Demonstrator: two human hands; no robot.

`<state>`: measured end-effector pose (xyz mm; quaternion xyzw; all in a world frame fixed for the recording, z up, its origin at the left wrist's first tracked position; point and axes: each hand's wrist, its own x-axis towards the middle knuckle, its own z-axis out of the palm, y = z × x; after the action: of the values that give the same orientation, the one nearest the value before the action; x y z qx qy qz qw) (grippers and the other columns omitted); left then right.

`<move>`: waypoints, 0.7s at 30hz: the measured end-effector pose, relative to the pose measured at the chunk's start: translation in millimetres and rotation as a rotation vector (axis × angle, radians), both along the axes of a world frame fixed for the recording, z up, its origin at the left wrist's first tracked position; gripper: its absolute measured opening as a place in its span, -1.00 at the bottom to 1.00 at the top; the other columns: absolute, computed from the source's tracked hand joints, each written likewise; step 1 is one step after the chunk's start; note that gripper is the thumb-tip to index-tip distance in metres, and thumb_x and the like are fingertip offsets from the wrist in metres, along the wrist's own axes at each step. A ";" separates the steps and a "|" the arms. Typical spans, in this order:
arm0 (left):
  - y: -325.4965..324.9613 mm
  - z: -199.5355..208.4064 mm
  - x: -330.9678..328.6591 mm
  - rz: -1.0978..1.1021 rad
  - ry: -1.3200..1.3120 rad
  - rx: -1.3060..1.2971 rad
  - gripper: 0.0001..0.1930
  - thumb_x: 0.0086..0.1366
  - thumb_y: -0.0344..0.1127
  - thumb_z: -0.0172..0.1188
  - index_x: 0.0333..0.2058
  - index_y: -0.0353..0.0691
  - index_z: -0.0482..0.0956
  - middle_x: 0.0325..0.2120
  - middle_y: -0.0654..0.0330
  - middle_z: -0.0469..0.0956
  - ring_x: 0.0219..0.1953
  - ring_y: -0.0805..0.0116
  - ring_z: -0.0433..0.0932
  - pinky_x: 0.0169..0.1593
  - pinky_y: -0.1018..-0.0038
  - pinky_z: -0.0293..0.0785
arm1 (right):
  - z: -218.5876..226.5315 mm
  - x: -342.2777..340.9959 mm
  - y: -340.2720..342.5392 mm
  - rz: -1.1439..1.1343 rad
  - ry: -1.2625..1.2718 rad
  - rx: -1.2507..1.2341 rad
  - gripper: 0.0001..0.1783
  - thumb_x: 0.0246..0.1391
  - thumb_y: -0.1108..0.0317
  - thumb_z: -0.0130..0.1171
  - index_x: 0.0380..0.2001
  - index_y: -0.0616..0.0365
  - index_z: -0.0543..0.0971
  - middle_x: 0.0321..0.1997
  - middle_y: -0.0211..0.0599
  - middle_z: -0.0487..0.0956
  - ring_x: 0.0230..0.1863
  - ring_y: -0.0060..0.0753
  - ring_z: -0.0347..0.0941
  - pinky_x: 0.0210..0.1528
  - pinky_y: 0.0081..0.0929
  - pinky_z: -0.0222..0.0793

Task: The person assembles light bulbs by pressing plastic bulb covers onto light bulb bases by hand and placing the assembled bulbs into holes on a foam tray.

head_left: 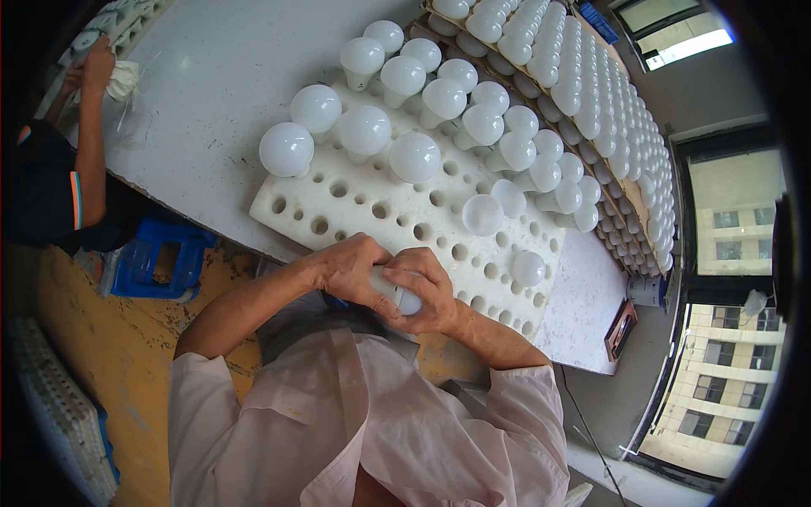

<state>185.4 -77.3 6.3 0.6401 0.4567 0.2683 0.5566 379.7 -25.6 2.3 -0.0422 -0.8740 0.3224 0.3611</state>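
Note:
Close to my body, at the near edge of the white foam tray (355, 188), I grip a white light bulb (409, 302) between both hands. My left hand (355, 269) is closed around one side of it, and my right hand (429, 286) wraps the other side with the fingers bent over it. The fingers cover much of the bulb. Ahead of my hands, bulbs (365, 131) with round white globes stand in the far part of the holed tray. Loose translucent globe covers (483, 215) sit on its right part, another cover (528, 269) nearer to me.
Stacked layers of bulbs (583, 93) rise at the far right of the white table (215, 76). At the left, another person's hands (95, 72) work beside a tray. A blue plastic stool (160, 258) stands below the table's left edge. Windows (718, 363) line the right side.

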 end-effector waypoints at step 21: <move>-12.4 2.8 9.8 0.358 0.157 0.351 -0.22 -0.21 0.04 0.52 -0.07 -0.37 0.47 -0.34 -0.06 0.60 -0.26 0.10 0.63 -0.18 0.32 0.52 | -15.5 15.5 13.8 -0.130 -0.147 -0.312 0.11 -0.45 0.42 0.55 0.23 0.22 0.15 0.14 0.07 0.30 0.12 0.06 0.30 0.13 -0.19 0.27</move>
<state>195.2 -89.7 9.1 0.6547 0.5510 0.3870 0.3434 395.2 -11.8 -13.2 -0.1777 -0.8330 0.4260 0.3052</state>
